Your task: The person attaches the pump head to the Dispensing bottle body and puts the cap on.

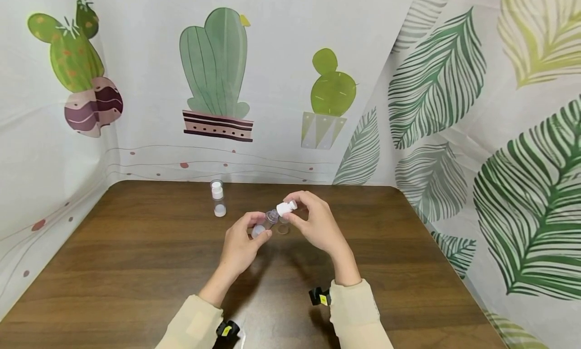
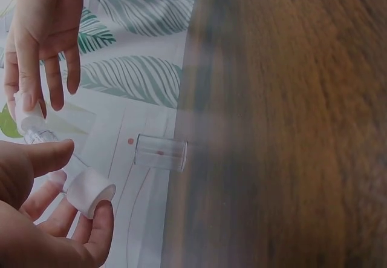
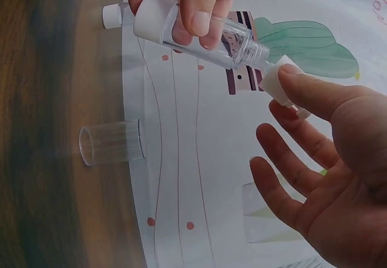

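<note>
My left hand [image 1: 239, 242] holds a clear bottle [image 3: 221, 47] with a white base, tilted above the table, fingers and thumb around its body. Between the thumb and forefinger of my right hand [image 1: 315, 227] is a white pump head [image 3: 279, 85]. It sits at the bottle's threaded neck [image 3: 253, 53], in line with the opening and tilted; whether the two are joined is hard to tell. The right hand's other fingers are spread loosely. Beyond the hands, a clear cylindrical cap [image 3: 112, 142] stands on the table.
A second clear bottle [image 1: 219, 199] with a white top and base stands near the table's back edge, left of the hands. The brown wooden table [image 1: 136, 268] meets a printed cloth [image 1: 281, 86] behind and at the sides.
</note>
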The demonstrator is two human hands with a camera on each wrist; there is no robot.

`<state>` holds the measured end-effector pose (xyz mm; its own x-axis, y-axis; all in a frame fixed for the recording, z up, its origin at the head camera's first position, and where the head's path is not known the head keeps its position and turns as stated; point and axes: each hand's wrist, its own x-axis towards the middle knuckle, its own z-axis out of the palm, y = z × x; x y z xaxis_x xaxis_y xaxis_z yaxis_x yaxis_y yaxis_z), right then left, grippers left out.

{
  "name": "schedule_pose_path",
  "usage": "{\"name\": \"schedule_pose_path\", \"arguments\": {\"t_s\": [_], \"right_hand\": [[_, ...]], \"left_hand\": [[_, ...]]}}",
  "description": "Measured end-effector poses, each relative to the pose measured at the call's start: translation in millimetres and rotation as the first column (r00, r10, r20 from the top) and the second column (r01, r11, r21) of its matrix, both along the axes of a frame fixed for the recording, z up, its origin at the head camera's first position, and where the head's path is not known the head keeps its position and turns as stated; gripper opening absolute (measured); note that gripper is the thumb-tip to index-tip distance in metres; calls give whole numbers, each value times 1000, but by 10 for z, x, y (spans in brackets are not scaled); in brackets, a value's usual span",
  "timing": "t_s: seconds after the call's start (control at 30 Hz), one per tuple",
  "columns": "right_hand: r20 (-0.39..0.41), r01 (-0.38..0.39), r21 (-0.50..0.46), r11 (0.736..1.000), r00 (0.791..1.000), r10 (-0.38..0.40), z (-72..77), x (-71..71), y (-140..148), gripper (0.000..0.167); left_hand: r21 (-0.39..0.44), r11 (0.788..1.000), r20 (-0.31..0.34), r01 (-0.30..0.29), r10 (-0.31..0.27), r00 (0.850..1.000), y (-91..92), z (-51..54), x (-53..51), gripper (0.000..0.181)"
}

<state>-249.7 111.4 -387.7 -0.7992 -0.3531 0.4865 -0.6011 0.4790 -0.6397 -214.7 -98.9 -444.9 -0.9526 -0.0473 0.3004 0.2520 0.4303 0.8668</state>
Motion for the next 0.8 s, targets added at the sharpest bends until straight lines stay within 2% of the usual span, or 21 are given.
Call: {"name": "schedule_pose_path", "arguments": {"t_s": [0.37,0.8], "right_hand": [[17,-6,5,1000,1000,6,-9,1,-7,30],[1,-60,36,998,998,60,-18,19,-24,34]], "left_hand": [[-41,999,-26,3,-4,1000,-12,4,5,39],[-28,1000,-15,12,-13,1000,15,-16,15,39]]}}
